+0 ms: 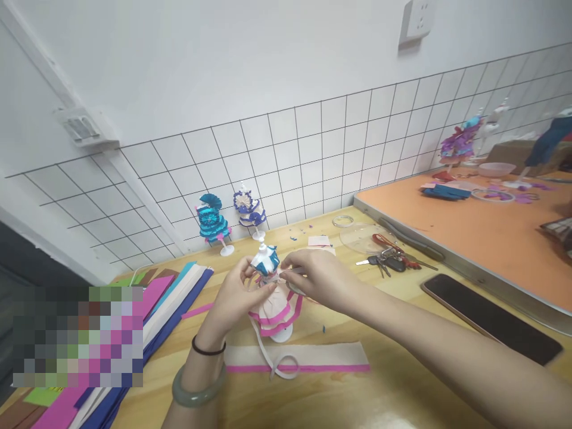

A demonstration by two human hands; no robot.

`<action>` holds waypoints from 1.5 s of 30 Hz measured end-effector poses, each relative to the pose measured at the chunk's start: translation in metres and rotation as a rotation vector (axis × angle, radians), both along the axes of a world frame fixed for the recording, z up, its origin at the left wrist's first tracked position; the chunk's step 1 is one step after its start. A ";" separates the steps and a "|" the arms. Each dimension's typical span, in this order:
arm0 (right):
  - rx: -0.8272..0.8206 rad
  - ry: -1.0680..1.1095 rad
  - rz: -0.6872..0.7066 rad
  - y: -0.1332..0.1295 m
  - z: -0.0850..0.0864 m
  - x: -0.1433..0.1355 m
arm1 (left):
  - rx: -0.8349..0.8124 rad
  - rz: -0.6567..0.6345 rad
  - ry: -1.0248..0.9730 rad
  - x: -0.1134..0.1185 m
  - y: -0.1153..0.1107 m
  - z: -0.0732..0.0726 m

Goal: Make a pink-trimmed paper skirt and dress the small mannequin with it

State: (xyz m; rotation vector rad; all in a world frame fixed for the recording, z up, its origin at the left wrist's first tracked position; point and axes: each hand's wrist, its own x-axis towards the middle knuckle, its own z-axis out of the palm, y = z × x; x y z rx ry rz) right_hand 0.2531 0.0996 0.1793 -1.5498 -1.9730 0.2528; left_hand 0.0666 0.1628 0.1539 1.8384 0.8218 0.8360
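Now clamping the left hand (236, 292) around the small dress (273, 316) at its waist. Pinching white ribbon (263, 350) there in the right hand (317, 274), just behind a pink-edged strip (326, 356).

- Small dress stand (277, 308): blue-and-white paper top, pale skirt with pink bands, round white base; roughly upright on the table (330, 400).
- White ribbon (263, 348): narrow, at the waist, loose tail curled before the base.
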 end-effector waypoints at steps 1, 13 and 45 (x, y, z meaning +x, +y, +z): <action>-0.004 0.022 -0.007 0.000 0.000 0.000 | 0.010 -0.010 0.004 -0.001 0.002 -0.001; -0.038 -0.158 0.119 0.008 0.008 -0.003 | 0.048 -0.078 -0.040 -0.012 0.012 -0.002; -0.072 -0.125 0.025 0.009 0.010 -0.014 | 0.165 -0.054 0.053 -0.033 -0.013 0.029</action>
